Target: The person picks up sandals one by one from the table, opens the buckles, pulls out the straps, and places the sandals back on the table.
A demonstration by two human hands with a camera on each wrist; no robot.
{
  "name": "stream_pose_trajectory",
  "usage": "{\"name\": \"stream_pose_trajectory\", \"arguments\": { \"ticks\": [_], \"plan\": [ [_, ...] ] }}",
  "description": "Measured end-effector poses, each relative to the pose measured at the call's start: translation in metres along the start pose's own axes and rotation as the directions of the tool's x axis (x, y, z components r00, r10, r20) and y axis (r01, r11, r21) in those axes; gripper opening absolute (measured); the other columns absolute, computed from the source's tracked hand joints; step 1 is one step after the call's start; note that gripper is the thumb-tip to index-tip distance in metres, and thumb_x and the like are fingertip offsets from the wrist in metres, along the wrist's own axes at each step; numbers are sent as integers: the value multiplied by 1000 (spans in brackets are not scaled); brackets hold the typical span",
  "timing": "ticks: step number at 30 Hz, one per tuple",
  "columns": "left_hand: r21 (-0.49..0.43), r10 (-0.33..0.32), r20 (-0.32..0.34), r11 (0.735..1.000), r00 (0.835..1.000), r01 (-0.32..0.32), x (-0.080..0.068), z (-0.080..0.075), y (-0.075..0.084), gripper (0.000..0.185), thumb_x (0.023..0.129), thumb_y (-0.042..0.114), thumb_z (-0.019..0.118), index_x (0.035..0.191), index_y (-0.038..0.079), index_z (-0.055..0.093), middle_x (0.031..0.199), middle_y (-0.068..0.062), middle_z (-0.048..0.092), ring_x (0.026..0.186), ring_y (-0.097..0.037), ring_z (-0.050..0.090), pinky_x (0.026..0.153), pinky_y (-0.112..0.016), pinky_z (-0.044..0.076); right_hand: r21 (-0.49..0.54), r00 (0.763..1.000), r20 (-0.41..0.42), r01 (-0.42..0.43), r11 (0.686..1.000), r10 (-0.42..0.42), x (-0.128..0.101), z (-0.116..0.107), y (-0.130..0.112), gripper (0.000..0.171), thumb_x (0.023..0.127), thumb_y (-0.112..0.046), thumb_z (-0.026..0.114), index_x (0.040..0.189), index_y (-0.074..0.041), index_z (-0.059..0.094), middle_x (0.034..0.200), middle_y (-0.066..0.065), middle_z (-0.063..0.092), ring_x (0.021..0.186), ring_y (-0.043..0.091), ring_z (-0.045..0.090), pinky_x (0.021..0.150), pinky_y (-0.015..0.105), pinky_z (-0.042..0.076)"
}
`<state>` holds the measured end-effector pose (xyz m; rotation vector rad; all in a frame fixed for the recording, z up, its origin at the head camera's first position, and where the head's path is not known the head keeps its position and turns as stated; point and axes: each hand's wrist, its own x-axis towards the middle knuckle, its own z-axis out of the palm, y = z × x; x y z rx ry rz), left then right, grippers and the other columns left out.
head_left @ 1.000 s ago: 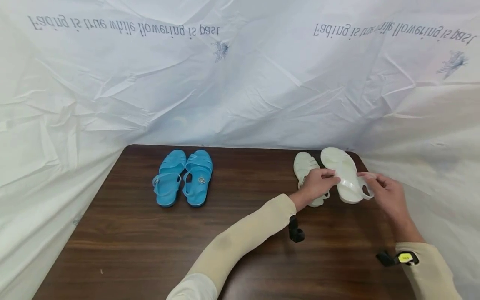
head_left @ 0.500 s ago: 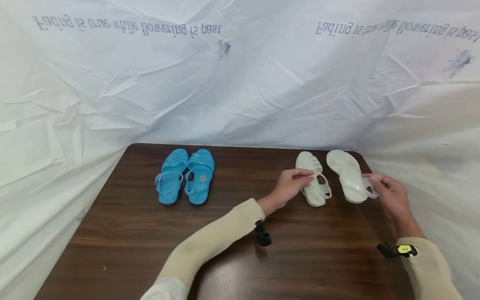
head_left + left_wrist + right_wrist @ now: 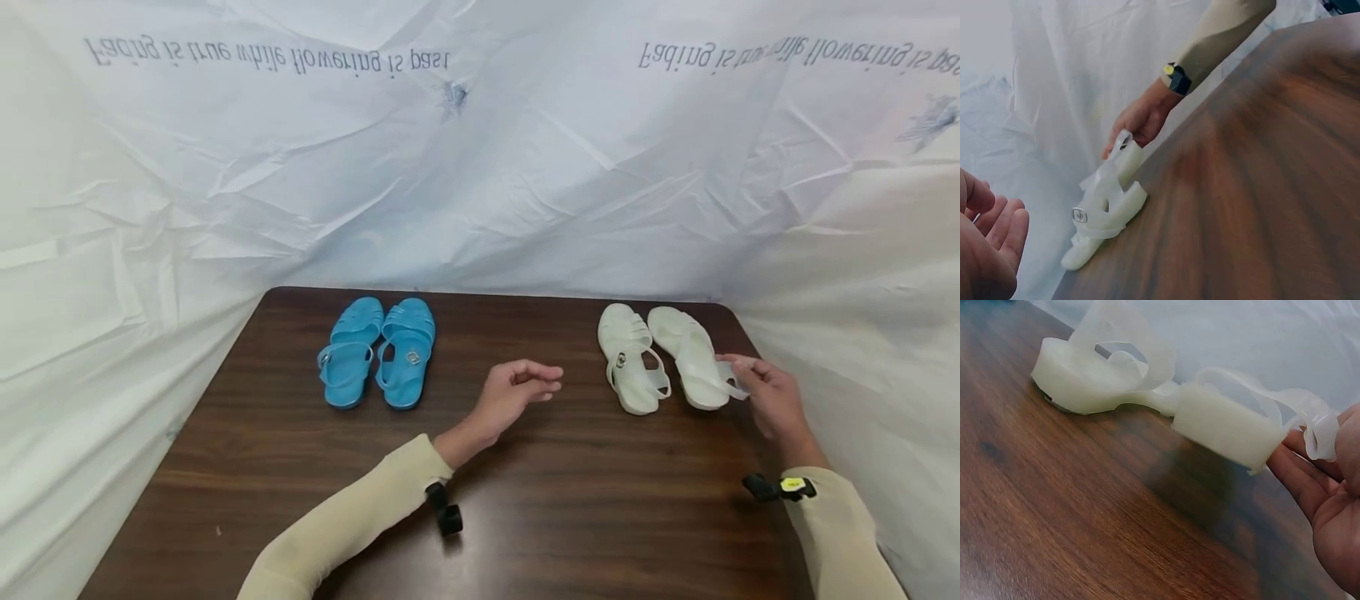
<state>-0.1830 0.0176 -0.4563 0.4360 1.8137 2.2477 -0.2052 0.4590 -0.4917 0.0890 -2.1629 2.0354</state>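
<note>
At the table's right back, my right hand [image 3: 776, 404] pinches the strap of the right-hand white sandal [image 3: 697, 367]. In the right wrist view this sandal's heel [image 3: 1225, 425] is near the fingers, with a dark shadow under it. Its mate, a white sandal [image 3: 1088, 381] with a small buckle, lies just to the left, toe toward the back edge. My left hand [image 3: 510, 396] is over the middle of the table with loosely bent fingers and nothing in them. In the left wrist view that hand [image 3: 991, 244] is apart from both sandals.
A pair of blue sandals, one left [image 3: 345, 375] and one right [image 3: 405, 379], lies at the back left of the brown wooden table [image 3: 562, 517]. White printed sheeting [image 3: 495, 183] hangs behind the table and along its sides.
My left hand has let go of the right-hand white sandal and drawn back leftward. My right hand has shifted that sandal's toe closer to its mate, still at the strap.
</note>
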Motion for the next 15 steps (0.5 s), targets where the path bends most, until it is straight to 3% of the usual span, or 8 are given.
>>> {"name": "stream_pose_trajectory", "arguments": {
  "ticks": [3, 5, 8, 10, 12, 13, 15],
  "plan": [
    [41, -29, 7, 999, 1000, 28, -22, -10, -1, 16, 100, -1, 62, 111, -7, 72, 123, -22, 70, 103, -23, 73, 86, -33, 60, -74, 999, 7, -39, 997, 40, 0, -1, 4, 30, 106, -16, 58, 126, 3, 68, 107, -17, 74, 86, -5, 66, 67, 14, 54],
    [71, -66, 12, 995, 998, 65, -36, -19, -3, 16, 100, 0, 61, 111, -5, 72, 123, -21, 71, 103, -22, 73, 85, -32, 60, -176, 998, 0, -69, 982, 70, -2, -2, 6, 33, 107, -22, 57, 127, 2, 68, 104, -21, 73, 62, -4, 60, 54, 16, 50],
    [96, -115, -2, 989, 993, 114, -53, -34, -8, 17, 100, 1, 61, 111, -3, 72, 124, -22, 70, 104, -23, 73, 84, -31, 60, -303, 995, -5, -93, 948, 96, -2, -3, 10, 40, 107, -29, 56, 128, 3, 66, 104, -25, 70, 62, -5, 56, 53, 17, 48],
    [88, -133, -29, 987, 991, 135, -61, -44, -10, 17, 100, 1, 61, 112, -5, 72, 125, -24, 69, 105, -25, 73, 85, -34, 60, -314, 994, -14, -105, 944, 106, -2, -3, 13, 44, 107, -30, 57, 129, 7, 64, 104, -25, 70, 73, -7, 60, 58, 14, 50],
    [73, -143, -60, 986, 988, 147, -66, -54, -9, 17, 100, 0, 61, 112, -6, 71, 126, -26, 68, 105, -27, 72, 87, -39, 60, -302, 993, -31, -117, 946, 113, -1, -2, 13, 48, 106, -29, 59, 130, 13, 61, 105, -23, 70, 93, -9, 61, 71, 12, 52],
    [69, -143, -74, 987, 987, 148, -68, -58, -7, 18, 100, 0, 60, 113, -6, 71, 126, -26, 67, 105, -28, 72, 88, -41, 60, -321, 990, -59, -137, 937, 125, 0, -1, 13, 51, 105, -31, 59, 129, 14, 61, 102, -24, 71, 84, -8, 61, 68, 12, 51],
    [78, -134, -93, 987, 987, 141, -70, -67, -3, 18, 101, 1, 60, 113, -7, 71, 126, -26, 67, 106, -29, 72, 90, -44, 59, -383, 982, -122, -183, 905, 147, 3, 0, 9, 57, 103, -37, 62, 131, 13, 61, 100, -24, 70, 82, -9, 59, 67, 12, 50]
  ]
}}
